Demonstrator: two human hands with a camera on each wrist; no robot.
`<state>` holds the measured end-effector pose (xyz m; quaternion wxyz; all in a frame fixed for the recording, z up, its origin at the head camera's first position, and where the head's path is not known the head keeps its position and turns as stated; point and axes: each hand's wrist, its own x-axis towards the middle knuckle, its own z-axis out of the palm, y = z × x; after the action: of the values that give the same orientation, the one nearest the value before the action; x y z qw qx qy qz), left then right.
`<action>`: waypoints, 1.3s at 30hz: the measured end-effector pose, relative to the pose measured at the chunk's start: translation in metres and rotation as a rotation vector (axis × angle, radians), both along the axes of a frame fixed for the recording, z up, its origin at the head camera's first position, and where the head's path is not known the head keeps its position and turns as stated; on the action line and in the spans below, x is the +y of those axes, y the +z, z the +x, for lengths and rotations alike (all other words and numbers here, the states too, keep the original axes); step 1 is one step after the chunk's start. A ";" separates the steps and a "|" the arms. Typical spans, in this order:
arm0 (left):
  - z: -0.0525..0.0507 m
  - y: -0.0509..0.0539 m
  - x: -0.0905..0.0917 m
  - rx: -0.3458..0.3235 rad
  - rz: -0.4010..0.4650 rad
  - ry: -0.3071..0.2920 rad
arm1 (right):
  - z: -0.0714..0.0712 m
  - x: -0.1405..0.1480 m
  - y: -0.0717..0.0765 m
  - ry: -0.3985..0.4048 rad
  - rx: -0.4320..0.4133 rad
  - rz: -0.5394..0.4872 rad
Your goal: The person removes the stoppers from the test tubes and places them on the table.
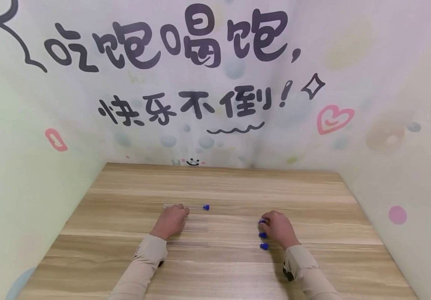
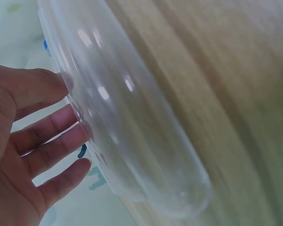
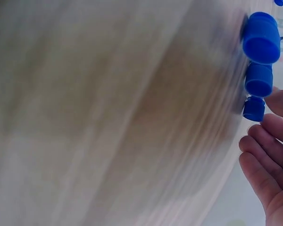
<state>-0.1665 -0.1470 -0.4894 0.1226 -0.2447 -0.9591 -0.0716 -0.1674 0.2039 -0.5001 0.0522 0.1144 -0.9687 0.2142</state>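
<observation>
In the head view my left hand (image 1: pixel 172 221) is at the tubes on the left of the table. Up close, clear test tubes (image 2: pixel 132 103) lie side by side; thumb and fingertips of the left hand (image 2: pixel 33 127) pinch one behind the nearest, its contact partly hidden. On the right, my right hand (image 1: pixel 277 227) pinches the farthest blue cap (image 3: pixel 253 109) of a row between thumb and index finger, the other fingers loosely bent. Two more blue caps, a middle one (image 3: pixel 259 80) and a nearest one (image 3: pixel 262 40), lie closer to me, open ends showing.
Beyond the left hand lies a clear tube (image 1: pixel 193 207) with a blue cap (image 1: pixel 206 207) on its right end. The wood-patterned table (image 1: pixel 208 275) meets a printed wall (image 1: pixel 219 146) at the back. Side walls stand left and right.
</observation>
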 end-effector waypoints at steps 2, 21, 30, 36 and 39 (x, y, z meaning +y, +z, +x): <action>0.000 0.000 0.000 0.001 -0.002 -0.001 | -0.001 0.000 0.000 -0.002 0.005 0.002; 0.004 0.010 0.003 -0.053 0.000 0.039 | 0.001 -0.006 0.011 0.010 0.130 0.062; 0.002 0.019 0.009 -0.014 -0.007 0.054 | 0.001 -0.019 0.026 0.025 0.185 0.048; -0.002 0.022 0.012 0.039 -0.016 0.053 | -0.003 -0.029 0.032 0.034 0.214 0.039; -0.003 0.025 0.014 0.058 -0.025 0.050 | -0.005 -0.034 0.037 0.041 0.221 0.038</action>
<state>-0.1693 -0.1331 -0.4648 0.1491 -0.2242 -0.9618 -0.0496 -0.1722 0.1698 -0.4632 0.1523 0.1579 -0.9584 0.1828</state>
